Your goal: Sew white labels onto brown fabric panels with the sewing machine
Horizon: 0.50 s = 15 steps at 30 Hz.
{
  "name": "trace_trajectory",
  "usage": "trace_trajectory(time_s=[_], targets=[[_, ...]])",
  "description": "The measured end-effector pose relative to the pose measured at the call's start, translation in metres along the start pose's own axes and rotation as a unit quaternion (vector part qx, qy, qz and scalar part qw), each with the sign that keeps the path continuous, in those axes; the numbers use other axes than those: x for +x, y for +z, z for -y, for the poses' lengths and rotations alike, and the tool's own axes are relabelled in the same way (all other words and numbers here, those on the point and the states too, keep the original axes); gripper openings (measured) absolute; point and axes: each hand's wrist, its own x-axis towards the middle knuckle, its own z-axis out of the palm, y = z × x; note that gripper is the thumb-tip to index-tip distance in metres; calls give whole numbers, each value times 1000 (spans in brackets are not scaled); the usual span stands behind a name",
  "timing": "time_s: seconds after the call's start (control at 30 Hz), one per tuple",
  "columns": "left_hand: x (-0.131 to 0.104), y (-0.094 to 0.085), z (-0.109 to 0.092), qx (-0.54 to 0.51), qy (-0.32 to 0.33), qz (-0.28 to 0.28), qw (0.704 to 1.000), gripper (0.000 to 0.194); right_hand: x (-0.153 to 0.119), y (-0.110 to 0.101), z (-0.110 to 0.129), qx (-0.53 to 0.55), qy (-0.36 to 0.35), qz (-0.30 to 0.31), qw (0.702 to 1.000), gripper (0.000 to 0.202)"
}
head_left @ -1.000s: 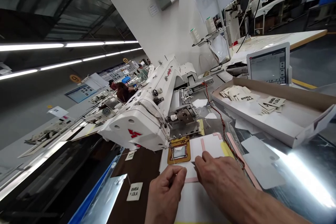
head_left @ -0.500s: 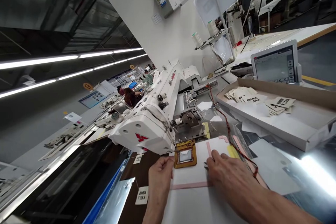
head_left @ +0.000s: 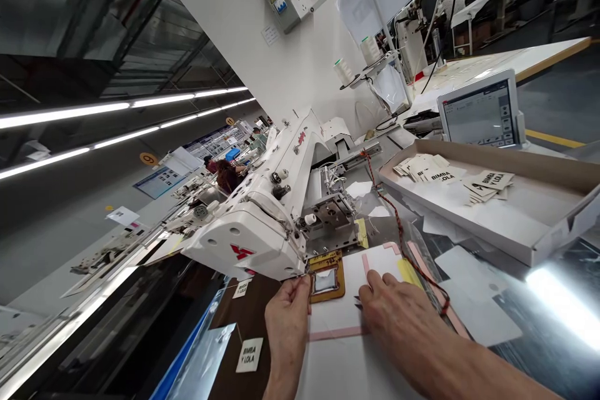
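Observation:
My left hand [head_left: 288,325] is closed in a pinch at the left edge of an amber frame [head_left: 338,290] with a clear window, just below the sewing machine head [head_left: 248,240]. Whatever sits between its fingertips is too small to make out. My right hand [head_left: 398,315] rests on the white template sheet [head_left: 337,320], which has pink tape strips. Its fingers are curled round a small dark tool with two pointed tips [head_left: 359,302], mostly hidden by the hand. On the brown material to the left lie a BIMBA Y LOLA label [head_left: 249,355] and a second such label [head_left: 241,288].
At the right stands a shallow cardboard box [head_left: 497,234] with several printed labels [head_left: 490,182]. Behind it is a control screen [head_left: 480,114]. A twisted red-black cable [head_left: 397,219] runs along the template's right side. Thread cones [head_left: 370,50] stand on a rack behind the machine.
The whole view has shifted slightly, with the scene sliding a little left. Both hands keep nearly the same places and grips; my left fingertips sit slightly higher against the amber frame.

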Motion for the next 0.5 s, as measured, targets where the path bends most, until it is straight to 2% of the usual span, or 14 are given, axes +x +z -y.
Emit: trace_trajectory(time_s=[0.5], targets=[[2, 2, 3, -18, -9, -15, 1000, 42, -1, 17, -4, 11, -10, -29, 999, 18]])
